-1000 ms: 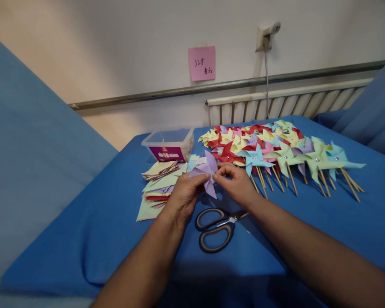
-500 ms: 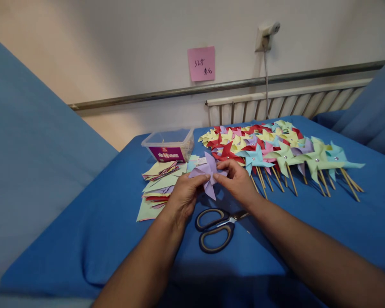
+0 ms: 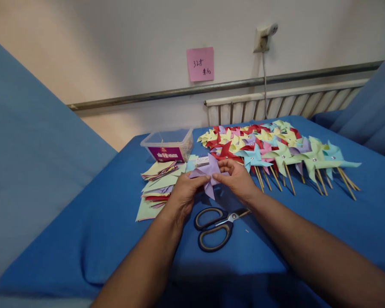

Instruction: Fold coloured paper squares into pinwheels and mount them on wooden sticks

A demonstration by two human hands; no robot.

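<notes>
A purple paper pinwheel [image 3: 212, 167], its blades folded toward the middle, is held up between my two hands. My left hand [image 3: 186, 188] grips it from the left, thumb pressed near the centre. From the right, my right hand [image 3: 235, 177] pinches it with thumb and fingers. Whether a stick or pin is behind the paper is hidden. Below the hands, dark-handled scissors [image 3: 214, 229] lie on the blue cloth, blades toward my right forearm. Stacks of coloured paper [image 3: 157, 190] lie just left of my left hand.
A clear plastic box [image 3: 168, 145] with a purple label stands behind the paper stacks. Many finished pinwheels [image 3: 282, 156] on wooden sticks lie to the right. Behind the blue-covered table [image 3: 115, 239] are a wall pipe [image 3: 167, 95], a radiator [image 3: 285, 102] and a hanging cord [image 3: 265, 85].
The pinwheel's blades have shifted and tilted slightly between my fingers. Both hands stay in nearly the same place, and the view has moved a little.
</notes>
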